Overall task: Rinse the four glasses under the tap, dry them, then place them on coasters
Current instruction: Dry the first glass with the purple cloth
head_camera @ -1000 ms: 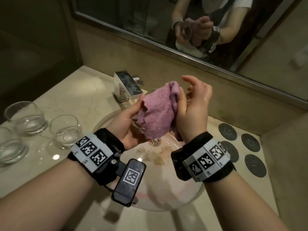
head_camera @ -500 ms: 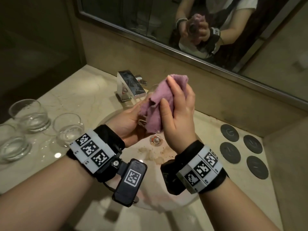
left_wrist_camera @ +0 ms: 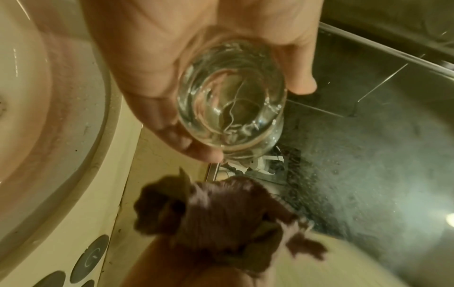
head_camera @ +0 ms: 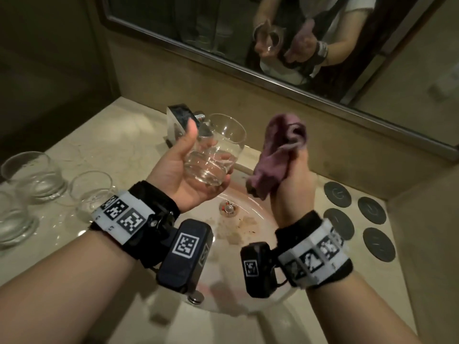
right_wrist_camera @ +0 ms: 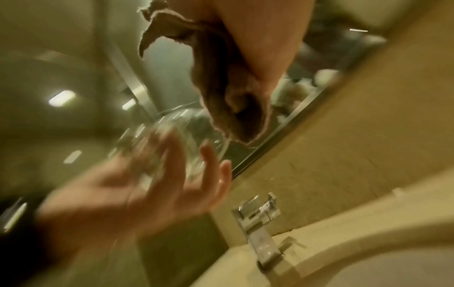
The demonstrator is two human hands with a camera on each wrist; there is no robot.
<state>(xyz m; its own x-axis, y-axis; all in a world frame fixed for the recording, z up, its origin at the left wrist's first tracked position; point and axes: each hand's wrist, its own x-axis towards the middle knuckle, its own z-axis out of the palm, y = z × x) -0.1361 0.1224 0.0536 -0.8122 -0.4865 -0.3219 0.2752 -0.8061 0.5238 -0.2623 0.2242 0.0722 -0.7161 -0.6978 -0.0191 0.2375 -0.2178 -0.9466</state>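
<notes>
- Marble-look counter (head_camera: 74,142), pale beige and glossy, wraps the basin on both sides; droplets sit on it at your left.
- White basin (head_camera: 250,234) lies directly under your wrists, brownish specks around its metal drain (head_camera: 228,207).
- Your left hand (head_camera: 178,177) is palm up over the basin, fingers curled under and around a clear glass (head_camera: 214,155), thumb raised beside its wall. The glass tilts, mouth toward the mirror. No water visible in it; the left wrist view shows only its thick clear base.
- Your right hand (head_camera: 294,180) is closed in a fist on a purple cloth (head_camera: 278,155), held just right of the glass and apart from it; the cloth bunches above and hangs below the fist.
- Three more glasses stand upright on the counter at your left: one nearest the basin (head_camera: 92,192), one behind it (head_camera: 32,173), one at the frame edge (head_camera: 11,219). Whether they hold water, you cannot tell.
- Four dark round coasters (head_camera: 337,194) lie in a cluster on the counter at your right, nothing on them.
- Chrome square tap (head_camera: 181,120) stands behind the basin, just past the held glass; no stream visible.
- Beige tiled splashback, then a metal-framed mirror (head_camera: 248,33) reflecting both hands, glass and cloth.
</notes>
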